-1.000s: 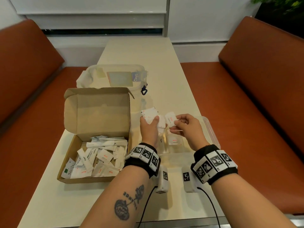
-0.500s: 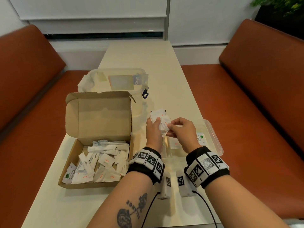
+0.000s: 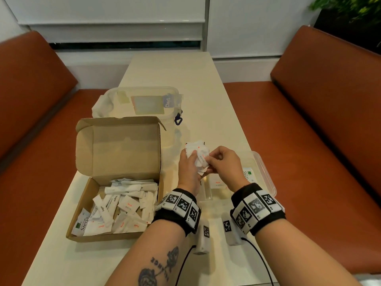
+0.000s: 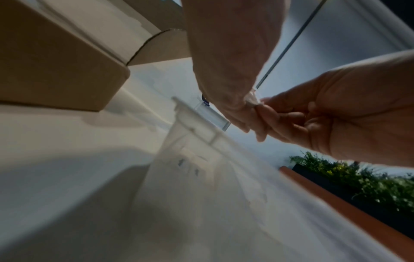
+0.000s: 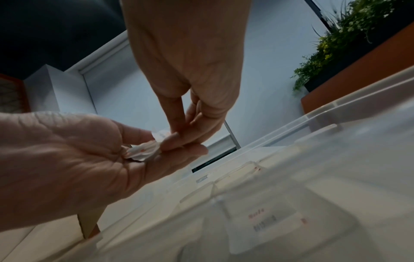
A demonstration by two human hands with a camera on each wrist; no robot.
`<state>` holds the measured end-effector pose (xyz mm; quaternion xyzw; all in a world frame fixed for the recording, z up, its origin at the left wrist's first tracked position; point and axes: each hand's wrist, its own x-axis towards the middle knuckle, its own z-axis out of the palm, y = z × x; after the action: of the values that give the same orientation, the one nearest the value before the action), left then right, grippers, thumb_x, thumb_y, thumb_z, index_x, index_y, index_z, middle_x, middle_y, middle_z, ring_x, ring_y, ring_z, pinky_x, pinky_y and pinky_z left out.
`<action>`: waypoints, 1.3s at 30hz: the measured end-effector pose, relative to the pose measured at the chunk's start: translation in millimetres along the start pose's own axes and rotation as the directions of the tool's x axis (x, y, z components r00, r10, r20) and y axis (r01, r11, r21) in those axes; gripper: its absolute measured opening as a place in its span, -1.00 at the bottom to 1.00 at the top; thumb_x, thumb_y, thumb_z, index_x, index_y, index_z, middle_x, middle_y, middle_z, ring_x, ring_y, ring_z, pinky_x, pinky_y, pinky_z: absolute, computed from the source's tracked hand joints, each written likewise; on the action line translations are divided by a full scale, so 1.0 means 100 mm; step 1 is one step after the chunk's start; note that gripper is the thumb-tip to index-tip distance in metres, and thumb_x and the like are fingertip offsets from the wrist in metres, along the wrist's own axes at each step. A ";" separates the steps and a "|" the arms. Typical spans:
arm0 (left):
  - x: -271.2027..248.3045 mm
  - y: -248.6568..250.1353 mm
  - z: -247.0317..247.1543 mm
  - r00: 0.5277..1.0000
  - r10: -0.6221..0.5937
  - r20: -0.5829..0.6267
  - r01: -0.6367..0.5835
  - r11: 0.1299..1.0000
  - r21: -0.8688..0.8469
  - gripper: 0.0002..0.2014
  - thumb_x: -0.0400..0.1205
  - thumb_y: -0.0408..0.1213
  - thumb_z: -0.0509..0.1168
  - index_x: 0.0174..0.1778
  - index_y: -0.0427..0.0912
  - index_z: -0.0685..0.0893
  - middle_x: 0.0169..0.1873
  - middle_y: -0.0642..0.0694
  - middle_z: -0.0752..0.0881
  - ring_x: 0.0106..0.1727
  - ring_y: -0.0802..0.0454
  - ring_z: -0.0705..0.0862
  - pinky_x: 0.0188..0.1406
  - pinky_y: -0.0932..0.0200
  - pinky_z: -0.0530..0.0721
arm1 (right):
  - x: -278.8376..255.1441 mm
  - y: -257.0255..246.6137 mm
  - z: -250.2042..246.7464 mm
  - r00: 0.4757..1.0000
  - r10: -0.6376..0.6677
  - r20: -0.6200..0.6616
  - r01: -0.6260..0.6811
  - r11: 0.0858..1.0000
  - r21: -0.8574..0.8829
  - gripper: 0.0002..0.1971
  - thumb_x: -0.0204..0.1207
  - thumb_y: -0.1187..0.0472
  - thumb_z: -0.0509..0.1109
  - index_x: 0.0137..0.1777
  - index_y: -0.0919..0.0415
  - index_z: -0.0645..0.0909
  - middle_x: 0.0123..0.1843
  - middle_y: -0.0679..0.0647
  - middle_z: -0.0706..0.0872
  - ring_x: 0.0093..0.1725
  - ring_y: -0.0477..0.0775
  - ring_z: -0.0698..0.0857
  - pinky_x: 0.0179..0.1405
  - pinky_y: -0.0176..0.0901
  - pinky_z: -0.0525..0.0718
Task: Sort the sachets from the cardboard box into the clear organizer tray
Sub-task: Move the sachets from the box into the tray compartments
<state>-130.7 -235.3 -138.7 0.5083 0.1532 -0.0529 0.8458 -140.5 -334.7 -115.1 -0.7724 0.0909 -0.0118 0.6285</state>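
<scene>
An open cardboard box [image 3: 115,157] at the left holds several white sachets [image 3: 123,207]. Just right of it, my left hand [image 3: 193,159] grips a crumpled bundle of white sachets [image 3: 195,149] above the clear organizer tray [image 3: 265,174]. My right hand [image 3: 210,162] pinches one sachet of that bundle. In the right wrist view the right fingertips [image 5: 177,136] close on the bundle [image 5: 143,150] lying in the left palm [image 5: 67,159]. The tray [image 5: 313,120] holds a salt sachet [image 5: 268,221] in one compartment. A Stevia sachet [image 3: 248,174] and a salt sachet [image 3: 219,182] lie in the tray below my hands.
A clear lidded container [image 3: 144,104] stands behind the box. The cream table [image 3: 175,75] is narrow, with orange benches [image 3: 309,120] on both sides. A plant [image 5: 349,35] sits behind the right bench. Cables hang from both wristbands near the table's front edge.
My right hand, which held one sachet apart from the bundle, has moved left and now pinches at the bundle in my left hand. The left hand has stayed over the tray.
</scene>
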 end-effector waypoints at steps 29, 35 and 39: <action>0.07 -0.14 -0.06 0.982 0.174 -0.072 -0.168 0.982 0.083 -0.63 0.70 -0.38 0.21 0.40 -0.03 0.36 0.19 -0.15 0.63 0.11 -0.13 0.71 -0.22 0.08 0.80 | 0.15 0.24 -0.41 0.995 0.015 0.100 0.044 0.830 -0.556 -0.94 0.43 0.31 0.49 -0.26 0.20 0.73 -0.29 0.01 0.72 -0.25 -0.06 0.64 -0.18 -0.24 0.60; 0.08 -0.15 -0.04 0.982 0.173 -0.075 -0.169 0.984 0.059 -0.61 0.70 -0.40 0.21 0.43 -0.06 0.36 0.26 -0.23 0.61 0.19 -0.25 0.68 -0.24 0.08 0.80 | 0.12 0.38 -0.35 0.987 0.024 0.157 0.100 0.673 -0.732 -0.97 0.41 0.19 0.53 -0.21 0.12 0.78 -0.23 -0.10 0.61 -0.15 -0.14 0.56 -0.25 -0.38 0.41; 0.07 -0.16 -0.03 0.986 0.153 -0.071 -0.152 0.988 0.025 -0.59 0.70 -0.41 0.20 0.46 -0.09 0.35 0.29 -0.27 0.59 0.20 -0.29 0.67 -0.26 0.09 0.80 | 0.10 0.45 -0.32 0.985 -0.004 0.174 0.140 0.608 -0.781 -0.92 0.43 0.12 0.52 -0.14 0.10 0.78 -0.10 -0.03 0.51 0.03 0.00 0.52 -0.05 -0.22 0.50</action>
<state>-128.3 -240.0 -156.0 0.5286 0.1439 0.0291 0.8361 -140.1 -375.4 -152.9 -0.9717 0.0065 0.0641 0.2274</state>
